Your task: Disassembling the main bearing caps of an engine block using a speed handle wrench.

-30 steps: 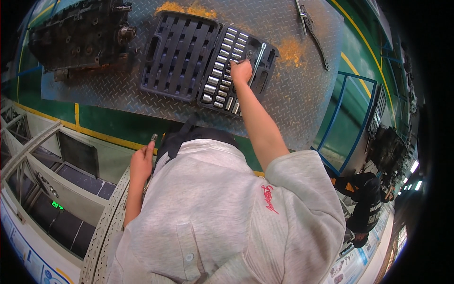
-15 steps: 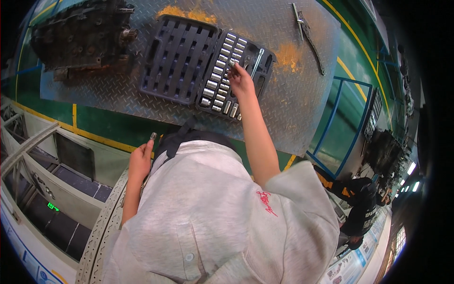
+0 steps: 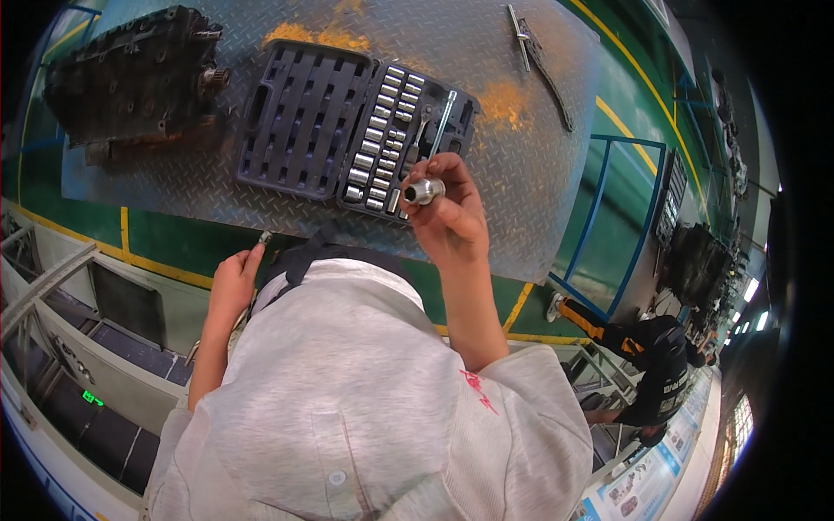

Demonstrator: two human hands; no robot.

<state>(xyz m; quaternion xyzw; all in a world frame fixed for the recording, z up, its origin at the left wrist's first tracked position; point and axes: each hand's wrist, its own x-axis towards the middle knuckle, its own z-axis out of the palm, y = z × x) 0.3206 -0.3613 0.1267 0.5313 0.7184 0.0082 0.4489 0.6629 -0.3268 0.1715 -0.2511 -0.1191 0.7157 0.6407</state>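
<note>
My right hand (image 3: 452, 213) is raised over the near edge of the socket set, its fingers closed round a shiny steel socket (image 3: 424, 192). The socket's open end faces up toward me. Behind it lies the open black socket case (image 3: 300, 113), with rows of sockets (image 3: 373, 135), a ratchet (image 3: 420, 135) and a long steel bar (image 3: 446, 122) in its right half. Low at the left, my left hand (image 3: 233, 282) is closed on a metal tool (image 3: 265, 236). Its small shiny end shows at the fingertips; the rest is mostly hidden.
The case rests on a rusty tread-plate table (image 3: 512, 174). A dark engine block (image 3: 130, 78) stands at its far left. A T-shaped steel tool (image 3: 519, 39) and a dark bar (image 3: 553, 85) lie far right. Another person (image 3: 647, 365) is at the right.
My right hand has come back from the case toward me, with a socket in its fingers. The left hand has shifted slightly left in view, still holding the tool.
</note>
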